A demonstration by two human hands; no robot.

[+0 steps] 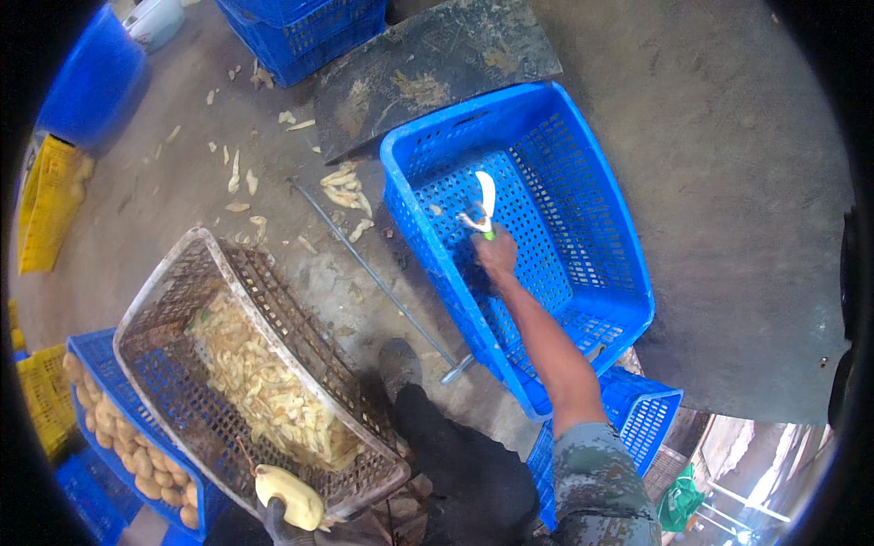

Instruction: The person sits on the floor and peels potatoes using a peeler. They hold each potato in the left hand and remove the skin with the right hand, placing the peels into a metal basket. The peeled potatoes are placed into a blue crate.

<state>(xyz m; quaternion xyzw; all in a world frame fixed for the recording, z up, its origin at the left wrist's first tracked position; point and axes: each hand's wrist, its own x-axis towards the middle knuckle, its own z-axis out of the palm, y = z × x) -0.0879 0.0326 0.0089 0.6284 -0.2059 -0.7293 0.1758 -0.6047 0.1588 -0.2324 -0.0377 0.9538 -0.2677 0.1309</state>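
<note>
My right hand (pixel 496 254), bare, reaches over the blue plastic crate (pixel 631 273) and is closed round the green handle of a tool with a curved pale blade (pixel 486 191). Part of the tool is blurred. My left hand (pixel 287 529), in a dark glove at the bottom edge, holds a large, pale, peeled root or tuber (pixel 289 493) over the near rim of a dirty whitish plastic crate (pixel 235 286). A heap of pale peelings (pixel 273 382) lies inside that crate. The blue crate holds only small scraps where its floor shows.
Left of the peelings crate stands a blue crate of potatoes (pixel 140 464). A metal rod with a T-shaped end (pixel 375 280) lies between the crates. Peel scraps (pixel 345 188) are scattered on the floor. A dark board (pixel 437 68), stacked blue crates (pixel 307 41) and a blue tub (pixel 92 78) stand beyond.
</note>
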